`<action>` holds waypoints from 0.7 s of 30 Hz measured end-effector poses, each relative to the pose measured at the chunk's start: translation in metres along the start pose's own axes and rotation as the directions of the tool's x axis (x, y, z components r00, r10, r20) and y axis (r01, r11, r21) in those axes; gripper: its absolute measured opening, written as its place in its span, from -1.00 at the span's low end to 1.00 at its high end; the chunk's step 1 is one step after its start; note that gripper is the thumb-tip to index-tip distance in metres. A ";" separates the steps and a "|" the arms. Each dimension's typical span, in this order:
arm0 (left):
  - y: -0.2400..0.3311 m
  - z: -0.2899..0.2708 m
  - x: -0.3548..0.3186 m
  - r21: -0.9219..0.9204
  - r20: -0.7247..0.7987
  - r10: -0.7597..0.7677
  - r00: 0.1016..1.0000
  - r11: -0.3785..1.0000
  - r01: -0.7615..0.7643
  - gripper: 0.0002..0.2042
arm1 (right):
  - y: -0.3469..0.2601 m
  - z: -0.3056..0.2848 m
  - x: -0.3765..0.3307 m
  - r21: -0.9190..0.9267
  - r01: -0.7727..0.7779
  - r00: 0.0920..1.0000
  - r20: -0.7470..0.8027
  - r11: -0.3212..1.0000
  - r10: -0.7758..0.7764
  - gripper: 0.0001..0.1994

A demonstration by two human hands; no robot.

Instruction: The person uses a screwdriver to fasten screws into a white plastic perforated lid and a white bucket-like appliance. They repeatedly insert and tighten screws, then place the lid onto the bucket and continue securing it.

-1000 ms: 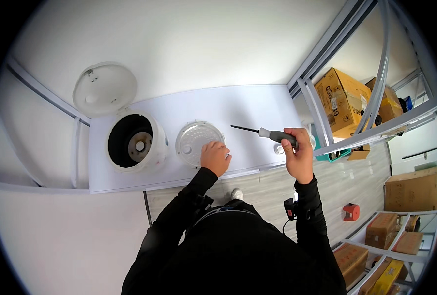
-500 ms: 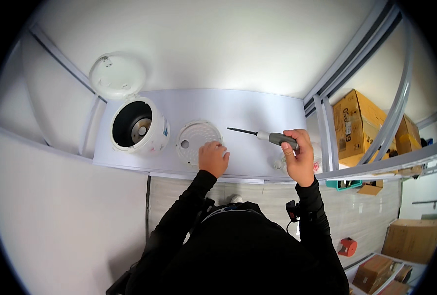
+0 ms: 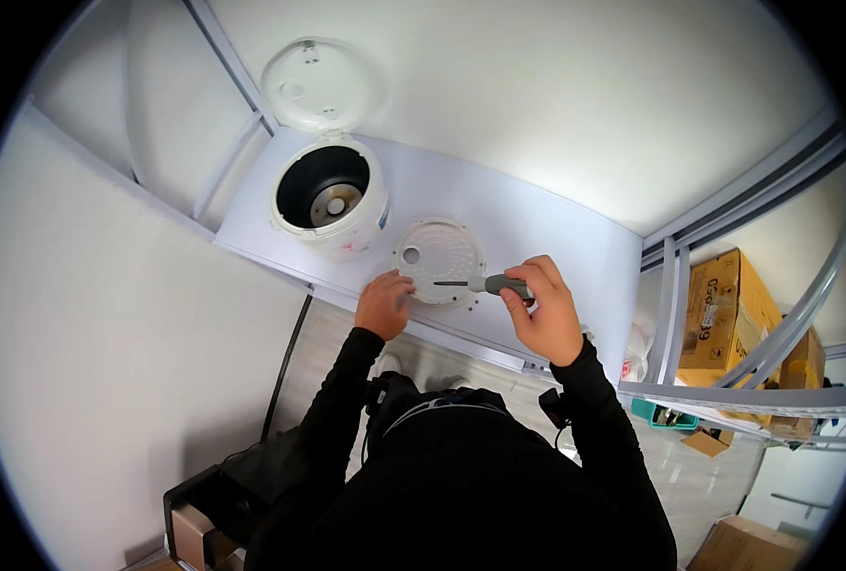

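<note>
A round white inner lid plate (image 3: 439,259) with a hole and small dimples lies flat on the white table (image 3: 537,228). My left hand (image 3: 385,303) rests at its near left edge, fingers curled against the rim. My right hand (image 3: 543,314) grips a grey-handled screwdriver (image 3: 485,284) held level, its thin shaft pointing left over the plate's near part. To the left stands a white rice cooker (image 3: 330,195) with its hinged lid (image 3: 317,84) raised, and its dark empty well shows a metal heating disc.
White walls and grey frame rails (image 3: 232,86) surround the table. Brown cardboard boxes (image 3: 723,314) sit on metal shelving (image 3: 746,395) at right. A dark box (image 3: 194,519) stands on the floor at lower left, with a black cable (image 3: 285,366) running down beside it.
The view shifted, so the cooker now sits higher and more central. My right hand brought the screwdriver down and left, its shaft now over the plate. My left hand stays at the plate's edge.
</note>
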State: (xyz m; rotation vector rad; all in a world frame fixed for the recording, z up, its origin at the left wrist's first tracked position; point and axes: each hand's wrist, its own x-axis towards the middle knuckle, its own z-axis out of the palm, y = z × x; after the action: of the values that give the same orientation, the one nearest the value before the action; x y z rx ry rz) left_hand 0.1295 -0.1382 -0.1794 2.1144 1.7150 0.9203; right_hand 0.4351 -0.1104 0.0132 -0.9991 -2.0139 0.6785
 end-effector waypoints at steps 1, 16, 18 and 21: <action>-0.004 -0.001 0.000 -0.024 0.006 0.017 1.000 1.000 -0.017 -0.75 | 0.000 0.008 0.004 -0.007 0.014 1.000 0.010 1.000 -0.014 -0.76; -0.036 -0.023 0.037 -0.171 0.145 0.222 0.964 0.965 -0.197 -0.83 | -0.025 0.086 0.027 -0.153 -0.046 0.993 0.097 0.987 0.062 -0.77; -0.040 -0.021 0.038 -0.178 0.136 0.244 0.960 0.960 -0.218 -0.83 | -0.028 0.090 0.028 -0.168 -0.054 0.993 0.095 0.984 0.070 -0.76; -0.045 -0.020 0.040 -0.185 0.126 0.265 0.956 0.953 -0.240 -0.83 | -0.032 0.093 0.032 -0.194 -0.056 0.992 0.096 0.979 0.076 -0.75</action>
State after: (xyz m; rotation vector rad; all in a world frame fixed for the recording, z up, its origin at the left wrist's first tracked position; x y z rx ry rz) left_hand 0.0864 -0.0919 -0.1774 2.2598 1.2678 0.9107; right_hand 0.3327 -0.1121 -0.0031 -1.1687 -2.1765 0.5899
